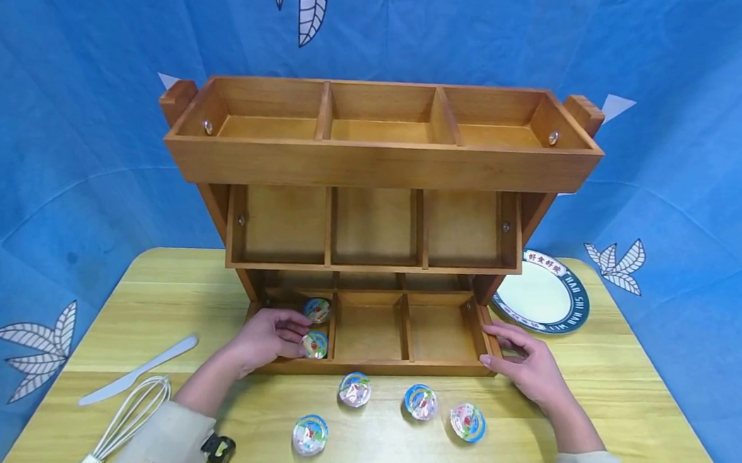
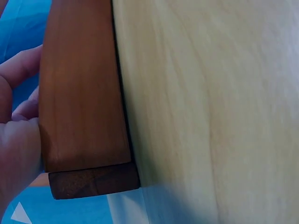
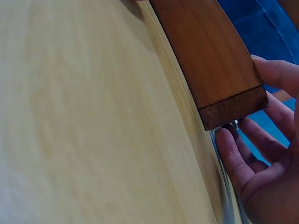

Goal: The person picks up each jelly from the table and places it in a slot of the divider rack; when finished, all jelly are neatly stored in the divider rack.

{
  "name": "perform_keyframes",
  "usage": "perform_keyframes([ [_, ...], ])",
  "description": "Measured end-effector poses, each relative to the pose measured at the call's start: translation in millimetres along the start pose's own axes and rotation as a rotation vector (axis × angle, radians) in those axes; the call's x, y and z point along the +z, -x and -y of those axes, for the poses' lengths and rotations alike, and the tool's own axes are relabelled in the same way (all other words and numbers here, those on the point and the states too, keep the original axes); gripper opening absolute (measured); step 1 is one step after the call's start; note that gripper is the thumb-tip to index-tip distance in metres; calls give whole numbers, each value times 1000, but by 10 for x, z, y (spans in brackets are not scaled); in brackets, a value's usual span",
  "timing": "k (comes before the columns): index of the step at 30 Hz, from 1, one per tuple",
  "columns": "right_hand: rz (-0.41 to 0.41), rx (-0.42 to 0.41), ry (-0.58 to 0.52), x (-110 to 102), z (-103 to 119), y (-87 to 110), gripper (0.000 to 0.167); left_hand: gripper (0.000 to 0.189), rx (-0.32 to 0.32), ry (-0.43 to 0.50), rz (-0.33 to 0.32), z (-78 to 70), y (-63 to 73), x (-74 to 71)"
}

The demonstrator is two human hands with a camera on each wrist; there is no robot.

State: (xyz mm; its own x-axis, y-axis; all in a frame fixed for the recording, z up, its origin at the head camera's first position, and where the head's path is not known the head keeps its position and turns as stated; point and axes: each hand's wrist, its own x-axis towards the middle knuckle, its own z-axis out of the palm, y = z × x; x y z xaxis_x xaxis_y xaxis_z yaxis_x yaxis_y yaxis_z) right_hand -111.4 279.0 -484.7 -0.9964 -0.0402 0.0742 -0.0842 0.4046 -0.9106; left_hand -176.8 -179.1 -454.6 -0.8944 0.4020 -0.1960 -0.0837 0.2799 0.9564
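A brown wooden tiered rack (image 1: pixel 379 164) stands on the table, with three compartments in each tier. My left hand (image 1: pixel 266 340) reaches into the lowest tier's left compartment. Its thumb and fingers pinch the left side of a small jelly cup (image 1: pixel 315 345); another jelly cup (image 1: pixel 316 310) lies just behind. In the left wrist view the rack's front board (image 2: pixel 84 88) hides both cups. At the bottom tier's right end, my right hand (image 1: pixel 528 363) grips the corner, thumb at the front and fingers along the side. The right wrist view shows its fingers around the board's end (image 3: pixel 233 107).
Several jelly cups lie before the rack, among them one at the left (image 1: pixel 310 435) and one at the right (image 1: pixel 468 422). A whisk (image 1: pixel 128 423) and a white plastic knife (image 1: pixel 138 371) lie left. A rimmed plate (image 1: pixel 537 292) sits behind right, by the blue cloth (image 1: pixel 680 170).
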Motion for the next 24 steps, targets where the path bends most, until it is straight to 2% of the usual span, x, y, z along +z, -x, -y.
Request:
perform_keyframes([
  [7, -5, 5, -8, 8, -17, 8, 50, 53, 41, 13, -66, -35, 82, -26],
  [12, -3, -2, -4, 1, -25, 7, 50, 48, 116, 32, -175, -56, 200, 17],
  [16, -3, -23, 2, -9, -21, -5, 49, 45, 164, 105, -240, -70, 319, 106],
  [20, -8, -37, 13, -10, -22, -14, 48, 44, 171, 167, -252, -76, 458, 191],
  [24, -7, -31, 3, -2, -38, -12, 48, 45, 163, 179, -223, -74, 596, 266],
])
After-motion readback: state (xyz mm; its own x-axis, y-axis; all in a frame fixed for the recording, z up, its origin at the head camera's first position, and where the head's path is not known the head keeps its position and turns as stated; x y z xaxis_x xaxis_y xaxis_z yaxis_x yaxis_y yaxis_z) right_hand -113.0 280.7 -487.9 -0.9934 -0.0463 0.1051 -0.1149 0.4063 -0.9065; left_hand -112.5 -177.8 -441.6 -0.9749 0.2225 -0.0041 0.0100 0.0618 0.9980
